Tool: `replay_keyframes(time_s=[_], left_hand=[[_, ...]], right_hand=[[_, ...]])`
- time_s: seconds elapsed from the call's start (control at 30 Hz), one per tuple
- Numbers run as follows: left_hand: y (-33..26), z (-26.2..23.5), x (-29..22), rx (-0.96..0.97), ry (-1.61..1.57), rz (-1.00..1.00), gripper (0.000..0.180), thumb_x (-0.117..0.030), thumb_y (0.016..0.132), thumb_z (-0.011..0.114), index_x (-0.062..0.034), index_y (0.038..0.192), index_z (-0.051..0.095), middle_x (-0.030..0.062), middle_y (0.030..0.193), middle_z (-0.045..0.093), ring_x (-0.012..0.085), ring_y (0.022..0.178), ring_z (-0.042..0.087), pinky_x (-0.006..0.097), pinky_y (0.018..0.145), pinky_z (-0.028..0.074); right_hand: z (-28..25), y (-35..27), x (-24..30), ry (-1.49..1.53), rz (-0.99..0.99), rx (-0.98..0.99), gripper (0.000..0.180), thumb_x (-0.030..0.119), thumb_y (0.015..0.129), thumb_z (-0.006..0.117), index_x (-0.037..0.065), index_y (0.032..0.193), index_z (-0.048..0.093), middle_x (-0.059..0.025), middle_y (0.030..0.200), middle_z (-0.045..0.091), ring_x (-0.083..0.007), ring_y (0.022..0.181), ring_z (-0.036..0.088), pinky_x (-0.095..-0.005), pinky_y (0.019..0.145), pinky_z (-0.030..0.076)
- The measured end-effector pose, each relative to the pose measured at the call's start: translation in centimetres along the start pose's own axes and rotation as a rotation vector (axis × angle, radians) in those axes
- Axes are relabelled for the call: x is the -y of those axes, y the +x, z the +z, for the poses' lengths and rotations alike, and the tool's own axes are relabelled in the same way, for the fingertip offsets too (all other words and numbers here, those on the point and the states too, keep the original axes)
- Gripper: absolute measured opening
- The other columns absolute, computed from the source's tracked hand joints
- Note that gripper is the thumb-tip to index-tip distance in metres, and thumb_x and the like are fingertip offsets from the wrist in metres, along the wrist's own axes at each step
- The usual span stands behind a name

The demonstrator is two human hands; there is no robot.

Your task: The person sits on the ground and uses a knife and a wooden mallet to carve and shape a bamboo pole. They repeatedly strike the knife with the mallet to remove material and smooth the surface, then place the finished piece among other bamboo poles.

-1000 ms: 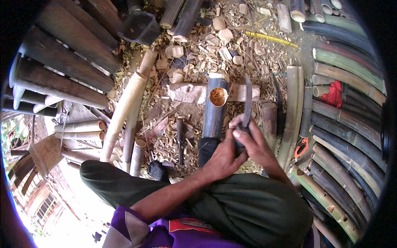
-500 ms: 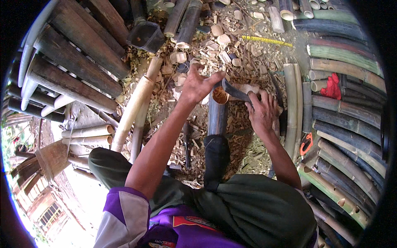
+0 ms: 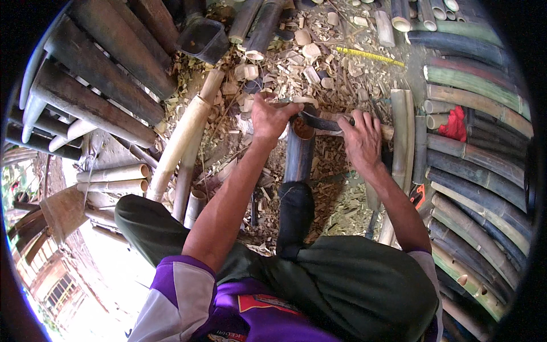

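A dark bamboo tube (image 3: pixel 300 158) points away from me, its cut, brownish hollow end facing up. My right hand (image 3: pixel 364 139) is closed round a curved, dark-bladed knife (image 3: pixel 322 123). Its blade lies across the tube's far rim. Just left of that rim is my left hand (image 3: pixel 269 118). Its thumb reaches out to the blade's tip, while the other fingers are bent apart from it. I cannot see what lies under those fingers. Beyond the thumb sits a pale curved piece (image 3: pixel 305 100). My dark-covered foot (image 3: pixel 296 208) is at the tube's near end.
Wood chips (image 3: pixel 336 199) cover the ground. Pale bamboo poles (image 3: pixel 181 142) lie at left, near large dark bamboo lengths (image 3: pixel 91 68). Stacked bamboo (image 3: pixel 473 151) lines the right, with a red cloth (image 3: pixel 453 124) on it. A black container (image 3: pixel 203 43) and yellow measuring tape (image 3: pixel 370 56) lie farther away.
The knife blade has moved left and nearer over the tube's rim. My right hand has closed more tightly round it. My left hand has shifted slightly, its fingers more bent.
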State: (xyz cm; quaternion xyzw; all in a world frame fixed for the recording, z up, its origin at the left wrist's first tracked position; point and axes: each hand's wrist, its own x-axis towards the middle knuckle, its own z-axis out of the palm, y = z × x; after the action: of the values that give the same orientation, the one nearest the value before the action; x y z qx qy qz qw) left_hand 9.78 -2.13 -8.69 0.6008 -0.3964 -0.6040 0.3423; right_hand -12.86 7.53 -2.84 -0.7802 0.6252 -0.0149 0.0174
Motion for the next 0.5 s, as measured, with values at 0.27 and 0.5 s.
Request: replay_keyframes(time_s=[0.27,0.5], left_hand=[[-1.5,-0.3,1.4,-0.002,-0.397,-0.066,0.064,0.005,0.08,0.082,0.009,0.128,0.04,0.0305,0.116,0.068,0.0306,0.106,0.07,0.04,0.093,0.059],[-2.0,0.3,3.0,-0.08,-0.606,-0.088,0.052,0.01,0.082,0.075,0.0032,0.122,0.043,0.0262,0.116,0.069,0.0278,0.106,0.068,0.037,0.092,0.056]], right_hand=[[-0.9,2.9,-1.1,-0.104,-0.205,0.023,0.026,0.005,0.087,0.064,0.011,0.111,0.072,-0.0094,0.108,0.058,-0.026,0.106,0.055,-0.0414,0.089,0.042],[-2.5,7.5,-2.6,-0.087,-0.451,0.178,0.021,0.009,0.087,0.065,0.013,0.107,0.072,-0.0091,0.117,0.062,-0.023,0.113,0.058,-0.0407,0.096,0.044]])
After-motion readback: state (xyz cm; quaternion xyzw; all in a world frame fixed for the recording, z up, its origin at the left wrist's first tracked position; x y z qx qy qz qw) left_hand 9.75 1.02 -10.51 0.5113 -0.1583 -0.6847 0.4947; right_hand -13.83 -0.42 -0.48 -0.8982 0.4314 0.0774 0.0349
